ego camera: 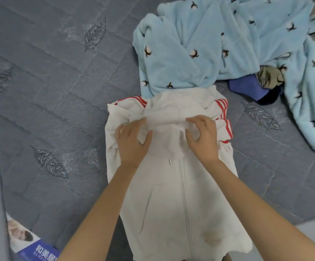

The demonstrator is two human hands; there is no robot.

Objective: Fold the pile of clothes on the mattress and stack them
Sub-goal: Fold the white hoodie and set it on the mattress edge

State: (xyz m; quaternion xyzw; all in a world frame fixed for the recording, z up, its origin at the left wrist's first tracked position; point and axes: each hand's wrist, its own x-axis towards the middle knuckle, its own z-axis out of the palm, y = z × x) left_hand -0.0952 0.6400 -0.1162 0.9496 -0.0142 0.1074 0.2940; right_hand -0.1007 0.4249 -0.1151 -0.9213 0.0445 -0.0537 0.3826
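Cream zip hoodie (171,194) laid flat on the grey quilted mattress (49,91), centre of the frame. Its long axis runs bottom to top, hem at the bottom edge and hood at the top; the red-striped sleeves are folded inward. Left hand (132,142) and right hand (202,136), fingers curled, each pinch hood fabric. Blue fleece robe (200,44) lies upper right. The label (36,249) at lower left reads "和美居", partly cut off.
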